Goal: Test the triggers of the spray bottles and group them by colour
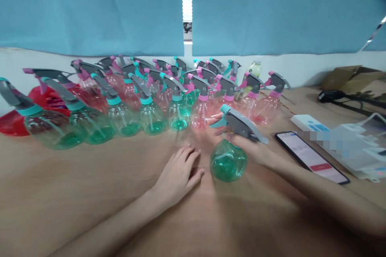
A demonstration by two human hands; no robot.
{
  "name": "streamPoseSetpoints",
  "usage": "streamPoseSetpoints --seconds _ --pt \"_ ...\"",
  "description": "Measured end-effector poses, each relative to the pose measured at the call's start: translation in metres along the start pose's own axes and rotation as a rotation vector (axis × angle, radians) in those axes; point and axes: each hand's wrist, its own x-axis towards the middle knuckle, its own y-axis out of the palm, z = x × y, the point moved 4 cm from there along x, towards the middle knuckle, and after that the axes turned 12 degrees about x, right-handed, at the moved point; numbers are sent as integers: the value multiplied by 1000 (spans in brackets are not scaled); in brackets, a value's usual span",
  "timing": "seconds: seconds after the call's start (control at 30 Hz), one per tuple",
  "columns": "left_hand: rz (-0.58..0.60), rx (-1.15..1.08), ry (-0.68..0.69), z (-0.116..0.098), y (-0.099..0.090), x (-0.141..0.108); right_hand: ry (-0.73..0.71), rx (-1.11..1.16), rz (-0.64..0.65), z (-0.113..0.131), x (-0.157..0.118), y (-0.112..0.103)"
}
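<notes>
My right hand (245,146) is wrapped round the neck of a green spray bottle (228,164), just under its grey and turquoise trigger head. That bottle is upright in front of the rows; whether its base touches the table I cannot tell. To its left my left hand (177,172) rests on the wooden table, fingers spread and holding nothing. Beyond both hands stand several spray bottles in rows. Among the front ones are a clear-green bottle (178,119) with a turquoise collar and a pink bottle (201,114) with a pink collar.
On the right lie a phone (312,158) with a lit screen and a white box-like item (340,144), partly blurred. Black cables (333,96) and a brown cardboard piece (351,80) are behind them. Red plastic (13,123) lies at far left. Blue curtains (90,12) hang behind the wooden table (99,184).
</notes>
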Motion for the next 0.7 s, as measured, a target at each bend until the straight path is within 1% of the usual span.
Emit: streamPoseSetpoints --seconds 0.17,0.33,0.5,0.7 --pt "-2 2 3 0 1 0 20 48 -6 -2 -1 1" --pt "-47 -20 9 0 -1 -1 17 -10 -16 2 0 3" --pt "-28 -22 2 0 0 0 -10 -67 -17 5 1 3" --pt "-44 -24 4 0 -1 0 62 -142 -34 1 -1 -1"
